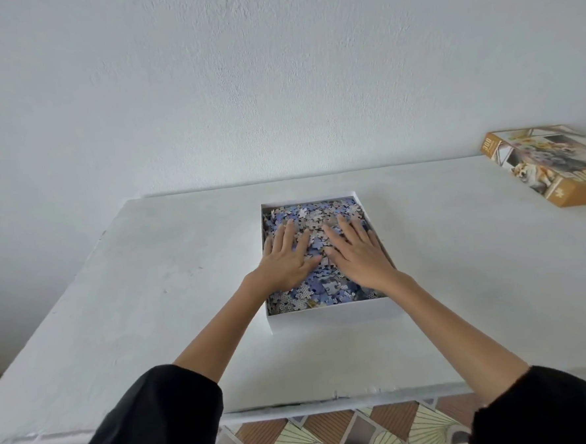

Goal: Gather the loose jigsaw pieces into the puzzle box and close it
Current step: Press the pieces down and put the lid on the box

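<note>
Right now both hands lie flat inside the puzzle box (331,317), a white open tray sitting mid-table w/ its long side running away from the person. L hand (284,258) rests palm down on the jigsaw pieces (318,213) over the tray's left half, fingers straight & a bit spread, gripping nothing. R hand (359,252) does the same on the right half, fingers straight & pointing to the far end, also holding nothing; its outer edge sits close to the right wall. The 2 thumbs nearly meet in the middle. Pieces are mostly blue, lilac & grey and fill the tray approx to the rim. An orange carton (552,168) w/ a dog pic on top & "300" on its end lies well apart at the far right of the table (135,300), partly cut by the frame edge; lid or whole box, can't tell. Table is white, set against a pale wall (275,68). Black sleeves (152,419) are pushed up both forearms. Patterned floor (332,432) shows below the near table edge.
</note>
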The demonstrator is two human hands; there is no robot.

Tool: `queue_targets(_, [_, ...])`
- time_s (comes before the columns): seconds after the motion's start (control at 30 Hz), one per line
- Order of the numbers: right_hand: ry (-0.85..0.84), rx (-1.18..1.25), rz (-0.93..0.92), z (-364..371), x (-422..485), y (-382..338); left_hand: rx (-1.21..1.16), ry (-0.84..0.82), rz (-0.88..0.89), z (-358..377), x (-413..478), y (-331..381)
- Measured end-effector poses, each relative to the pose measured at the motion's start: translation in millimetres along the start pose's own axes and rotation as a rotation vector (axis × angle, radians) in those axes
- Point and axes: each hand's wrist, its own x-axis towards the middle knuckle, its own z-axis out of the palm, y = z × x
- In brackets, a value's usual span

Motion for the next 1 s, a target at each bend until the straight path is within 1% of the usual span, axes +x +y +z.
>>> queue_targets(0.07, [-0.069, 0.063, -0.001, -9, -5, 0, -0.023, -0.056, 0.030, -4, -9, 1])
queue_targets(0.17, [-0.138, 0.131, -0.035, -21, -14, 4, -0.116, -0.139, 0.056, -12, -21, 1])
queue_targets(0.27, [-0.202, 0.073, -0.097, -19, -24, 6, -0.053, -0.186, 0.069, -10, -29, 3])
queue_targets(0.3, [-0.197, 0.051, -0.114, -16, -26, 6, -0.030, -0.184, 0.071, -8, -31, 4])
queue_targets(0.37, [-0.146, 0.084, -0.115, -11, -27, 5, -0.059, -0.169, 0.068, -7, -32, 6])
queue_targets(0.47, [-0.027, 0.205, -0.096, -16, -28, 3, -0.135, -0.113, 0.062, -10, -28, 6])
queue_targets(0.6, [0.158, 0.306, -0.118, -33, -28, 10, -0.150, 0.052, 0.084, -20, -19, 5])
queue_targets(0.7, [0.259, 0.343, -0.109, -47, -22, 28, -0.205, 0.208, 0.153, -32, -8, 13])
queue_targets(0.8, [0.345, 0.378, -0.077, -63, -18, 54, -0.257, 0.312, 0.197, -42, 11, 37])
queue_targets(1.0, [0.461, 0.390, 0.018, -97, -13, 125, -0.302, 0.412, 0.236, -62, 73, 104])
